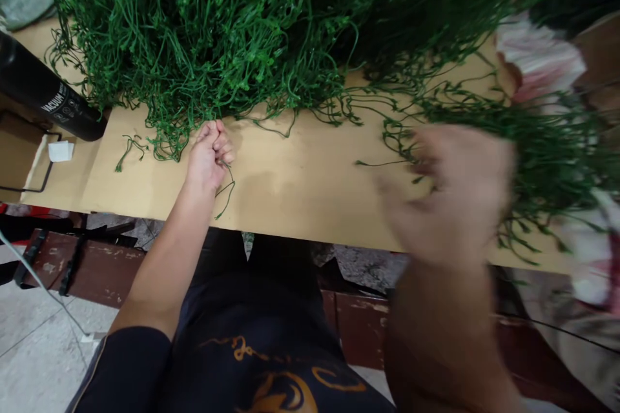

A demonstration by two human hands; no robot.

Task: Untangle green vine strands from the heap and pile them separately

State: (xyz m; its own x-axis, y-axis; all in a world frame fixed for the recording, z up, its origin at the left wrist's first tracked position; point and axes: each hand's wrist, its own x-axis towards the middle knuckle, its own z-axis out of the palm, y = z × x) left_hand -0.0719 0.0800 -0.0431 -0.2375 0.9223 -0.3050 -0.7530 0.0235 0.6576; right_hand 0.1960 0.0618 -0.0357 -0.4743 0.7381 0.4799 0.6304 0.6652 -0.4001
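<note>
Green plastic stems (232,32) lie in a large tangled heap along the back of the cardboard-covered table (300,187). At the heap's front edge, my left hand (212,150) is closed around a thin green stem (232,184), whose end hangs below the palm. My right hand (450,193) is smeared by motion beside a smaller pile of green stems (552,155) on the right; its fingers and anything in them cannot be made out. A single stem (380,163) points left from near that hand.
On the left lies a black vacuum bottle (48,90), with a small white paper (61,151) near it. Crumpled white and red plastic bags (540,58) are at the right. A brown wooden bench (92,268) stands below the table.
</note>
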